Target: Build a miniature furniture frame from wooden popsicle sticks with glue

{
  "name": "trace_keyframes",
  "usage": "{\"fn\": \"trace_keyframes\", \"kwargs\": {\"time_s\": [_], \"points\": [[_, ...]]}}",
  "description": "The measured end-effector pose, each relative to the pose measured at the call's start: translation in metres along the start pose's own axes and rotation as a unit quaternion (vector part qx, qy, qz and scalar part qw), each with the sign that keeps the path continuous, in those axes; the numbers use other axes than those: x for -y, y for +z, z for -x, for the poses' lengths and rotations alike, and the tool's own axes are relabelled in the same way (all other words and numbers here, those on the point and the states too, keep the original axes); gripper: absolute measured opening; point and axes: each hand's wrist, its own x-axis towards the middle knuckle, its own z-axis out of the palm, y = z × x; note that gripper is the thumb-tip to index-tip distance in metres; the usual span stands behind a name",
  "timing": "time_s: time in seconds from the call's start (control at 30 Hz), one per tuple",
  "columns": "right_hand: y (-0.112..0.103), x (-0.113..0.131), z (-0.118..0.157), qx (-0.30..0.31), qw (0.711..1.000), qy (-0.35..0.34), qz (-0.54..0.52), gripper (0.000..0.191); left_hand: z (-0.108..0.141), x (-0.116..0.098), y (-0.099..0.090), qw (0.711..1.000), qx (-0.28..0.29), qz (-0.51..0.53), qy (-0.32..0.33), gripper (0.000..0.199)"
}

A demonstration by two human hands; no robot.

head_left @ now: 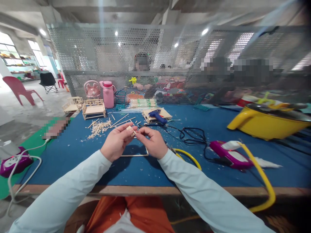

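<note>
My left hand [117,141] is closed on a small bunch of short pale wooden sticks [130,129], held above the blue tabletop. Close beside it, my right hand [153,142] pinches with thumb and forefinger near the ends of the sticks; what lies in that pinch is too small to make out. Below both hands a thin stick frame [134,155] lies flat on the table, partly hidden by them. A heap of cut sticks [99,127] is spread just left of my hands. Beyond them a blue glue gun [157,116] rests on a flat stick-built piece [146,116].
Two small wooden stick-built models [94,109] and a pink flask [108,94] stand at the back left. A purple power strip [229,155] with a yellow cord and a yellow electric pan [272,121] are at right. A perforated metal screen [97,55] closes the back; people sit behind it.
</note>
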Motion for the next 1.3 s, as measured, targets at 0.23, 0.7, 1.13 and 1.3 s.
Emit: {"fn": "trace_keyframes", "kwargs": {"time_s": [0.23, 0.7, 1.13, 1.3], "points": [[-0.003, -0.003, 0.0, -0.005, 1.0, 0.011, -0.008, 0.015, 0.002, -0.001, 0.002, 0.997, -0.069, 0.038, 0.008, 0.015], [0.0, 0.014, 0.005, 0.178, 0.981, 0.056, -0.045, 0.032, 0.029, 0.029, -0.004, 0.993, -0.061, 0.027, 0.092, 0.026], [0.011, 0.018, 0.01, 0.155, 0.982, 0.055, -0.089, 0.044, 0.034, 0.033, 0.008, 0.98, -0.138, 0.116, 0.081, 0.02], [0.01, 0.016, 0.009, 0.169, 0.982, 0.052, -0.061, 0.043, 0.034, 0.037, 0.006, 0.981, -0.148, 0.113, 0.06, 0.019]]}}
